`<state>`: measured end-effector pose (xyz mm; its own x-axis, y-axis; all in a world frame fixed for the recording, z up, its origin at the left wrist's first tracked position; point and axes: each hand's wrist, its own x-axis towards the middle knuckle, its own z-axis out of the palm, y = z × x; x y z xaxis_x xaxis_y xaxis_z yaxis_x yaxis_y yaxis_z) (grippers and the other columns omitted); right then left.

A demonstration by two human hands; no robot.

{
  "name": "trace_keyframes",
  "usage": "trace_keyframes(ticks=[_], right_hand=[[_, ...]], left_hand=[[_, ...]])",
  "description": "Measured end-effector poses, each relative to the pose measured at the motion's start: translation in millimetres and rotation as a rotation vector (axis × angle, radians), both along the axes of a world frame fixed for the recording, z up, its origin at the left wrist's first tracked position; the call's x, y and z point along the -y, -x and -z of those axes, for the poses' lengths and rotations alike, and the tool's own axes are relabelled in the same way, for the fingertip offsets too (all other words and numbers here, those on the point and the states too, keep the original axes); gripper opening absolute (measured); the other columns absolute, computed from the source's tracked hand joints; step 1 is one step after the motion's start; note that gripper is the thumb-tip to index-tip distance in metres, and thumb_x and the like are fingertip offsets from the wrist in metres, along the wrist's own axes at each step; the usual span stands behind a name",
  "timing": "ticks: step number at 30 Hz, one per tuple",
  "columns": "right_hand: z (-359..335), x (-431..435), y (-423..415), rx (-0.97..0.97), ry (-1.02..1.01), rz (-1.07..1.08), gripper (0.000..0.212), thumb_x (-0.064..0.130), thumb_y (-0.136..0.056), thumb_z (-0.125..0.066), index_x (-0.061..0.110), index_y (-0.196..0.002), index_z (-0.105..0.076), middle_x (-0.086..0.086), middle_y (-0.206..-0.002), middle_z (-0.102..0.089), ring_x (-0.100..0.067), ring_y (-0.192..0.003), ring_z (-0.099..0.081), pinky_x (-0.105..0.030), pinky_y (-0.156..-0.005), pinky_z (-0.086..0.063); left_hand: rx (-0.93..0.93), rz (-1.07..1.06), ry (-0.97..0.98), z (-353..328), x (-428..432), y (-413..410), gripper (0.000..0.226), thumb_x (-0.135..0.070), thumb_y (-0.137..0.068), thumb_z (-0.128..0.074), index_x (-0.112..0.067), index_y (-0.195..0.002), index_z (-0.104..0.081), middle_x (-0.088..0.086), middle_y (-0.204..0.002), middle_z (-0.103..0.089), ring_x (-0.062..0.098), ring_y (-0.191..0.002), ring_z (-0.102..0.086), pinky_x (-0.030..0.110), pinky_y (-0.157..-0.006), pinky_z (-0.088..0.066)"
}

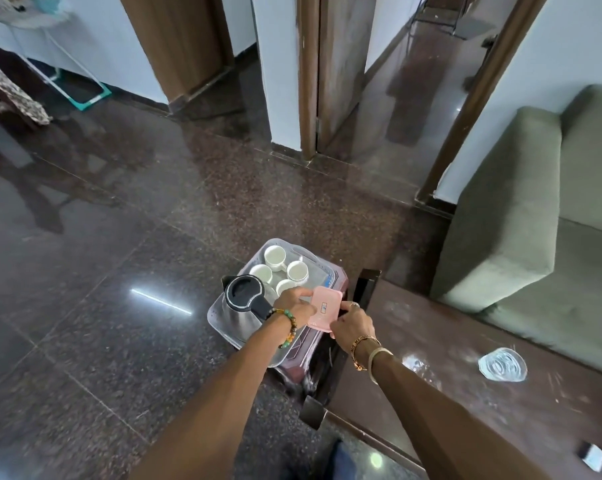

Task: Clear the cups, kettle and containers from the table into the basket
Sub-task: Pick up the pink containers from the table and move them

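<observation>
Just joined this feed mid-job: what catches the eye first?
Both hands meet at centre bottom: the left hand and right hand hold a pink rectangular plastic container over the translucent grey plastic basket. Inside it sit four white ceramic cups and a steel kettle with a black lid. To the right, a clear glass dish lies on the dark wooden table.

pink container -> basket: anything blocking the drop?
Nothing visible. The left hand and right hand hold the pink container over the basket, at its near right part. The kettle sits to the left, the cups beyond. The spot directly beneath is hidden.
</observation>
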<state>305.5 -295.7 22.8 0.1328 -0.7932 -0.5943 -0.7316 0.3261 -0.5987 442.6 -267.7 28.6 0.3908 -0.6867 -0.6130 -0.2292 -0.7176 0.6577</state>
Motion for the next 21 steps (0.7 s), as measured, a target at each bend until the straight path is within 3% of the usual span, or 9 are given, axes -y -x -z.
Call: trace_keyframes(ticks=[6, 11, 14, 21], right_hand=[[11, 22, -10, 0.006, -0.005, 0.018, 0.055, 0.005, -0.077, -0.054, 0.023, -0.128, -0.059, -0.005, -0.108, -0.071, -0.024, -0.097, -0.066, -0.024, -0.072, -0.048], [31, 52, -31, 0.02, -0.045, 0.069, 0.056, 0.007, -0.079, -0.053, 0.021, -0.132, -0.057, -0.006, -0.115, -0.069, -0.021, -0.09, -0.062, -0.023, -0.071, -0.044], [53, 70, -45, 0.018, -0.065, 0.118, 0.054, 0.006, -0.08, -0.053, 0.019, -0.132, -0.057, -0.008, -0.116, -0.068, -0.023, -0.095, -0.063, -0.024, -0.074, -0.047], [111, 109, -79, -0.043, -0.125, 0.221, 0.054, 0.006, -0.081, -0.053, 0.021, -0.133, -0.057, -0.007, -0.115, -0.068, -0.019, -0.084, -0.057, -0.022, -0.069, -0.042]], left_hand=[[0.018, 0.002, 0.002, 8, 21, -2, 0.05, -0.009, -0.078, -0.065, -0.027, -0.125, -0.059, 0.0, -0.108, -0.069, 0.018, -0.102, -0.062, 0.031, -0.091, -0.054], [0.03, 0.073, -0.014, 25, 57, -25, 0.05, -0.007, -0.078, -0.065, -0.026, -0.124, -0.059, -0.002, -0.1, -0.068, 0.016, -0.097, -0.061, 0.022, -0.079, -0.05], [0.037, 0.149, -0.036, 43, 82, -41, 0.051, -0.007, -0.078, -0.064, -0.023, -0.125, -0.06, 0.002, -0.107, -0.07, 0.019, -0.102, -0.063, 0.027, -0.087, -0.052], [0.049, 0.263, -0.102, 101, 132, -66, 0.052, -0.009, -0.081, -0.063, -0.024, -0.13, -0.056, 0.006, -0.117, -0.067, 0.022, -0.108, -0.06, 0.03, -0.092, -0.051]])
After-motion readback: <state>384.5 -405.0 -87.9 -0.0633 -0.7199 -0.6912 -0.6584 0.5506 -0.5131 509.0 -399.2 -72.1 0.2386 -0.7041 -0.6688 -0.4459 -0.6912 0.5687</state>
